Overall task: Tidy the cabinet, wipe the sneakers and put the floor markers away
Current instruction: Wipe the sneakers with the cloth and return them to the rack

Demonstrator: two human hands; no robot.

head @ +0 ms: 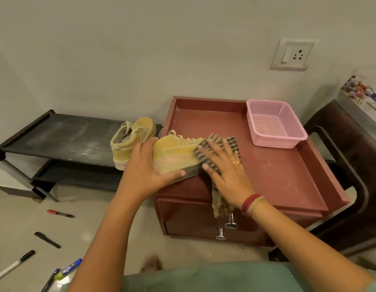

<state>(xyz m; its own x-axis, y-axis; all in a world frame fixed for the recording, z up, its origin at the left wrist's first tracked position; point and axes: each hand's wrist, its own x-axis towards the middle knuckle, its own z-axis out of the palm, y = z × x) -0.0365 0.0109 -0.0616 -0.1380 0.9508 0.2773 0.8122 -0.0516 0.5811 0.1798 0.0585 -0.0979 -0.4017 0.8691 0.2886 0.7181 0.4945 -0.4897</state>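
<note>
The sneaker [172, 157] lies on its side at the cabinet's [288, 175] 9 o'clock edge. The left hand [145, 165] grips its heel while the right hand [227, 171], fingers straight and spread, presses the cloth [234, 143] over the toe; short firm strokes with the heel pinned should lift dust without shoving the shoe off. The 2nd sneaker [130, 140] sits at 10 o'clock on the rack [67, 133], a basket [296, 135] at 1 o'clock, and markers [60, 213] lie on the floor at 7 o'clock.
</note>
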